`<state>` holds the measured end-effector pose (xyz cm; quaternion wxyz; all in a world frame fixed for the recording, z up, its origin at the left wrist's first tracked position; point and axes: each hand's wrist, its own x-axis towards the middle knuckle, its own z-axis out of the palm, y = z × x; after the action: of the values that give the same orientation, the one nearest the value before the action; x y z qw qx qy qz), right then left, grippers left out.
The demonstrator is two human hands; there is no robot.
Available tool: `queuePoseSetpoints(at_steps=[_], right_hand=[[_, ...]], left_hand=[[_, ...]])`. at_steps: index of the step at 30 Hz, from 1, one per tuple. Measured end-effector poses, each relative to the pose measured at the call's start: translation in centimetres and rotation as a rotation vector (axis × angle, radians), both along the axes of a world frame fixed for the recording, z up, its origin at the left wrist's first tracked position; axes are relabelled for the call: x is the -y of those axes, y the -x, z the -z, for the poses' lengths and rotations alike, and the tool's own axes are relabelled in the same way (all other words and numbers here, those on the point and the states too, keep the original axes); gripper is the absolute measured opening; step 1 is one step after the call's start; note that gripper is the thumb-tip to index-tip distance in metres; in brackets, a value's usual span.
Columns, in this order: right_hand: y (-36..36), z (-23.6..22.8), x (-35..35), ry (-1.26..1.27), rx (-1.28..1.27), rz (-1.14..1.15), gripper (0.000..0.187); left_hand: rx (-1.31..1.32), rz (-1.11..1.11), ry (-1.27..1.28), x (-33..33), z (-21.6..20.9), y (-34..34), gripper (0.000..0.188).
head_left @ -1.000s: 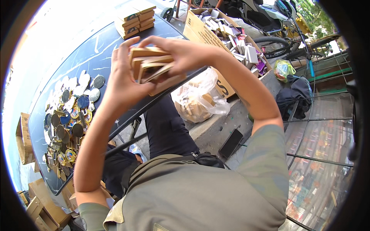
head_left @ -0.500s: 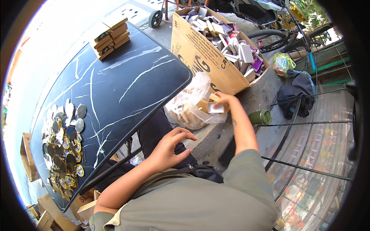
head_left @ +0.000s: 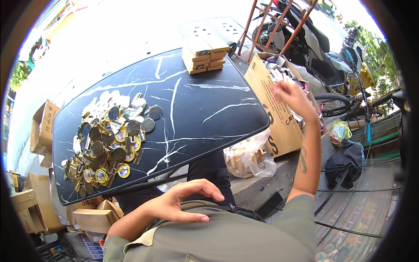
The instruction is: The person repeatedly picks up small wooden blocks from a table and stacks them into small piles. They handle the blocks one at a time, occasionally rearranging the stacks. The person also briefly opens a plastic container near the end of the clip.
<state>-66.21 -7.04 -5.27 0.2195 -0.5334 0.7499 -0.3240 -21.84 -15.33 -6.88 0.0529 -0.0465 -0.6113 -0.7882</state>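
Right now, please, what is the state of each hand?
Left hand: open, empty.
Right hand: partly curled, by the cardboard box; whether it holds anything cannot be told.

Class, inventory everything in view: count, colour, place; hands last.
Table: one, black-and-white, centre
Discs: many, gold and dark, table's left
Stacked boxes: several, tan, table's far edge
Carton: one, brown, right of table
Small boxes: many, mostly white, inside carton
Bag: one, clear, beside carton
Motorcycle: one, dark, upper right
Knotted bag: one, greenish, right
Bundle: one, dark, right
Flat slab: one, black, ground
Other cartons: several, brown, left
Left hand: one, bare, bottom centre
Right hand: one, bare, by carton
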Motion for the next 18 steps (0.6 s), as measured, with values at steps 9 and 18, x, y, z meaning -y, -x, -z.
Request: queuePoseSetpoints(at_steps=[9,18], right_hand=[[-4.4,4.9,20.8,0.312,-0.152,-0.08,0.128],[-4.7,6.3,20.1,0.445,-0.11,-0.09,0.099]], left_hand=[[-0.17,-0.156,0.158,0.7,-3.4,-7.3,0.04],[-0.135,-0.402,0.242,2.4,-1.8,-11.8,0.041]])
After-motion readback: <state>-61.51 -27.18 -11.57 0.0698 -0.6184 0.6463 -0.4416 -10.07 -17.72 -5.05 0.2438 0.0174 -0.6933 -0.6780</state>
